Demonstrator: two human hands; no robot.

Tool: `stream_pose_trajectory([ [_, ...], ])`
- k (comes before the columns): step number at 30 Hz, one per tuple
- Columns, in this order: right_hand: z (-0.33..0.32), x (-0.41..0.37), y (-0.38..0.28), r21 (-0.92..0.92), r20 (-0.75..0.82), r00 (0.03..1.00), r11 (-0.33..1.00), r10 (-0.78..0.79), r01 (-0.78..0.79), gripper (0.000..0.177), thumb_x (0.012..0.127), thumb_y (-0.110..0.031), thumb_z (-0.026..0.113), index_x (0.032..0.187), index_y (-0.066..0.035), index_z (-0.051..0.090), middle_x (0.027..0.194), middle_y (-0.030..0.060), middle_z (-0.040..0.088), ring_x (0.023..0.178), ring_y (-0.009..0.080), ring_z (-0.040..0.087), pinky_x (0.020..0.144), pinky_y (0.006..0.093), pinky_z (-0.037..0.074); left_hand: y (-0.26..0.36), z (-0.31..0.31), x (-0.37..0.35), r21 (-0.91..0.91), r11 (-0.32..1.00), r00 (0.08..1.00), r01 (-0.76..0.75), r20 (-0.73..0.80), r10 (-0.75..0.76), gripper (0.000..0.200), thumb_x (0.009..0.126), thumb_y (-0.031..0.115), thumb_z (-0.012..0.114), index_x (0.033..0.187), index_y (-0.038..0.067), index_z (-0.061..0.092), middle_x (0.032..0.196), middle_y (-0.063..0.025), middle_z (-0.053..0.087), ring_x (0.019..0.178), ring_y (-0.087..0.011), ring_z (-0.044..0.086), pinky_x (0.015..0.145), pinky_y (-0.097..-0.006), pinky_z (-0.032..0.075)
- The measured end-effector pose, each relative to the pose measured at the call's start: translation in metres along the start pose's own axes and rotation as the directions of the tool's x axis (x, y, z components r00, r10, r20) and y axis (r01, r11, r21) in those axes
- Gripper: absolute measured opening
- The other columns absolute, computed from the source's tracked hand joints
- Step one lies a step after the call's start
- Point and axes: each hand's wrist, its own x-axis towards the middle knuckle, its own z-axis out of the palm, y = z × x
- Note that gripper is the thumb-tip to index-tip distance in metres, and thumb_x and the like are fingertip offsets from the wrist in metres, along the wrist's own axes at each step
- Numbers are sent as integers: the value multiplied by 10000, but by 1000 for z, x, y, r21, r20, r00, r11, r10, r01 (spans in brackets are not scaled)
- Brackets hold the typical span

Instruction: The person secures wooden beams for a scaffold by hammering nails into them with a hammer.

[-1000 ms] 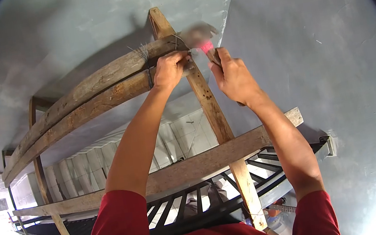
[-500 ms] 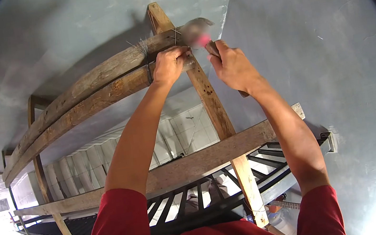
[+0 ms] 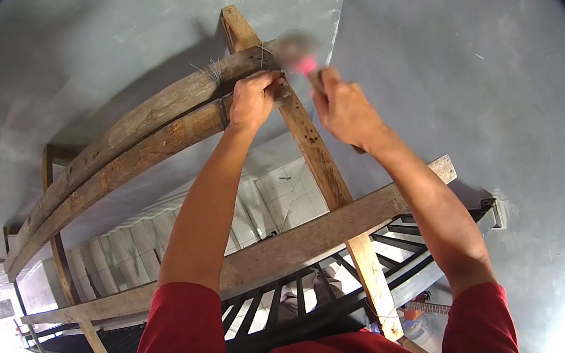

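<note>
My right hand (image 3: pixel 351 112) is wrapped round the handle of a hammer (image 3: pixel 307 65). The hammer's head is smeared by motion, with a pink patch just below it, close to the beam ends. Against the end of the lower wooden beam (image 3: pixel 168 136), my left hand (image 3: pixel 254 99) has its fingertips pinched together. Whatever is between them is too small to make out. The upper wooden beam (image 3: pixel 143 109) runs just above that hand. Behind both beams stands a wooden post (image 3: pixel 314 147), slightly tilted.
A wooden plank (image 3: pixel 292 245) crosses the post lower down, above a black metal railing (image 3: pixel 268 330). Thin wire (image 3: pixel 216 74) ties the beams together, its loose ends sticking up. A grey wall (image 3: pixel 490 111) rises on the right. White tiles (image 3: pixel 288 194) show below through the frame.
My right hand has shifted slightly left and the hammer's head has moved a little, still blurred. My left hand stays in place at the beam end.
</note>
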Motion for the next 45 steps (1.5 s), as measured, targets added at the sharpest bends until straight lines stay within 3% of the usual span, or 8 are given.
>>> stream_pose_trajectory([
  [4, -13, 6, 10, 46, 176, 979, 992, 106, -115, 254, 959, -210, 566, 1043, 22, 506, 778, 307, 641, 740, 513, 619, 669, 541, 494, 2, -1, 2, 29, 998, 996, 64, 68, -65, 200, 859, 35, 633, 1041, 20, 714, 985, -150, 721, 900, -314, 701, 779, -343, 549],
  [7, -17, 3, 6, 26, -103, 991, 996, -85, 88, 241, 968, -202, 563, 1024, 19, 484, 689, 250, 633, 585, 421, 638, 573, 492, 511, 1, -4, 3, -19, 997, 992, 76, 101, -74, 200, 889, 69, 639, 1070, 17, 709, 1034, -163, 715, 916, -315, 700, 795, -342, 550],
  [9, -36, -7, -6, 239, 94, 959, 929, 266, -281, 294, 963, -225, 550, 1046, 51, 491, 836, 306, 657, 808, 492, 643, 743, 507, 521, 1, -8, 2, -125, 978, 986, 168, 44, -164, 211, 899, 105, 635, 1080, 26, 710, 1045, -178, 709, 918, -329, 696, 817, -353, 547],
  [12, -49, -19, -5, 253, 69, 955, 921, 289, -297, 286, 962, -217, 559, 1030, 50, 482, 746, 249, 649, 636, 407, 657, 618, 461, 534, -1, -30, 6, -219, 941, 961, 259, -40, -273, 293, 933, 247, 632, 1115, 30, 707, 1110, -199, 698, 973, -341, 694, 897, -367, 539],
  [18, -61, -28, -11, 339, 154, 946, 883, 287, -323, 236, 968, -179, 552, 999, 43, 475, 636, 160, 606, 434, 244, 593, 427, 378, 481, -12, -62, -31, 477, 863, 956, -169, 293, 25, 678, 875, 518, 671, 1306, 6, 565, 1265, -186, 581, 1090, -396, 612, 959, -444, 502],
  [22, -50, -20, -11, 288, 204, 941, 902, 270, -321, 249, 970, -193, 555, 1005, 45, 492, 683, 208, 639, 548, 348, 653, 521, 445, 515, 0, -53, -23, 638, 767, 886, 68, 315, -341, 829, 824, 679, 619, 1278, -11, 550, 1248, -168, 571, 1098, -382, 606, 961, -453, 495],
  [27, -33, 8, -12, 148, 100, 989, 981, 109, -123, 294, 969, -243, 560, 1044, 37, 513, 843, 300, 659, 870, 528, 610, 780, 568, 484, 1, -50, -28, 686, 728, 922, -5, 285, -262, 800, 809, 710, 605, 1171, -3, 574, 1159, -151, 595, 1051, -325, 631, 924, -437, 506],
  [45, -45, 5, -20, 139, -100, 990, 987, 97, -82, 244, 974, -204, 556, 982, 31, 493, 745, 276, 643, 685, 475, 645, 622, 513, 506, -4, -45, -36, 673, 740, 908, -6, 314, -278, 814, 812, 719, 596, 1171, -12, 562, 1151, -170, 621, 1079, -313, 623, 953, -447, 478],
])
